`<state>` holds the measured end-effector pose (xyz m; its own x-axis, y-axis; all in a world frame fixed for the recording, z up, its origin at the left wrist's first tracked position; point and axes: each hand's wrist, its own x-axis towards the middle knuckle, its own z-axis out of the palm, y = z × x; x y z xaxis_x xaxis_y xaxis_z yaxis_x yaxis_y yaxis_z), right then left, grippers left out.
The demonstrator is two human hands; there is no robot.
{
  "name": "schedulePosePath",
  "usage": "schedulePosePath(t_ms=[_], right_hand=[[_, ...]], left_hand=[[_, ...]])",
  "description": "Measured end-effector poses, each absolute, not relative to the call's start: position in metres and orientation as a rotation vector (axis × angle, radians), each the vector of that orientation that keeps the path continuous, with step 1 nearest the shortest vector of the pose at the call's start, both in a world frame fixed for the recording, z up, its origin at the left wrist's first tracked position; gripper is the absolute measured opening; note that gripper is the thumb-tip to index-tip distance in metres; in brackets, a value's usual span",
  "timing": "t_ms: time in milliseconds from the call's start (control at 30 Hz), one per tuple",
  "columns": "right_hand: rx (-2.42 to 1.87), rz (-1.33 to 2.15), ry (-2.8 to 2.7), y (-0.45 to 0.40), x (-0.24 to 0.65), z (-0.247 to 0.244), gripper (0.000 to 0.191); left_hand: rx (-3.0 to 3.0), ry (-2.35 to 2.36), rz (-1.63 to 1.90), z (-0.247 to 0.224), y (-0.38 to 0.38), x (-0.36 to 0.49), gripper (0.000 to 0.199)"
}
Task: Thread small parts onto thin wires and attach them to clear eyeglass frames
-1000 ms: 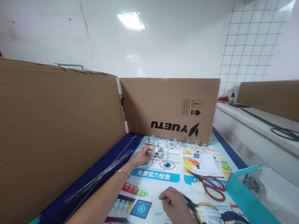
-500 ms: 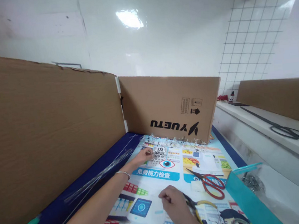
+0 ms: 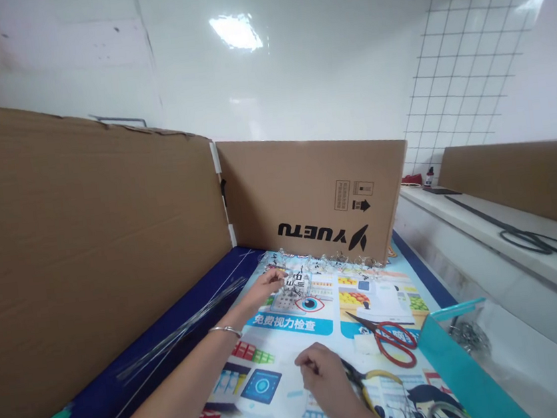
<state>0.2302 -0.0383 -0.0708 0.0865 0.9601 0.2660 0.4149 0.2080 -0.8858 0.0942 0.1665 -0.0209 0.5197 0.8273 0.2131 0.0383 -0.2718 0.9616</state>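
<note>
My left hand (image 3: pixel 272 279), with a bracelet at the wrist, reaches over the eye-chart part of the printed mat (image 3: pixel 286 362). Its fingers are pinched at small clear-and-silver pieces (image 3: pixel 295 289), too small to make out. Nearer to me, my right hand (image 3: pixel 322 373) is curled just above the mat, fingertips together; anything in them is too small to see. Yellow-handled pliers (image 3: pixel 366 387) lie beside the right hand, partly hidden by it. Red-handled scissors (image 3: pixel 394 343) rest open further right. More small shiny pieces (image 3: pixel 335 261) line the mat's far edge.
Cardboard panels stand at the left (image 3: pixel 91 244) and at the back (image 3: pixel 311 192). Thin wires (image 3: pixel 186 327) lie on the blue cloth. At the right are a teal-edged box (image 3: pixel 464 362) holding coiled wire and a ledge with a black strap (image 3: pixel 527 234).
My left hand has moved slightly away from me over the eye chart, and the small pieces beside it have shifted. My right hand stays nearly in place. The view has shifted a little.
</note>
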Motion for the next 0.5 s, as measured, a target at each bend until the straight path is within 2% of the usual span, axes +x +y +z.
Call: schedulePosePath(t_ms=[100,267,500], right_hand=[[-1.359,0.801,-1.305,-0.035,0.234,-0.075,0.02],[-1.356,0.777,-1.058,-0.033,0.239,-0.07,0.025],[-1.336,0.356,-1.181,-0.041,0.24,-0.055,0.036]], left_hand=[[1.711,0.674,0.921,-0.006,0.153,0.086,0.019],[1.738,0.574,0.885,0.012,0.128,0.075,0.018],[2.057,0.532,0.756,0.033,0.1,0.078,0.014]])
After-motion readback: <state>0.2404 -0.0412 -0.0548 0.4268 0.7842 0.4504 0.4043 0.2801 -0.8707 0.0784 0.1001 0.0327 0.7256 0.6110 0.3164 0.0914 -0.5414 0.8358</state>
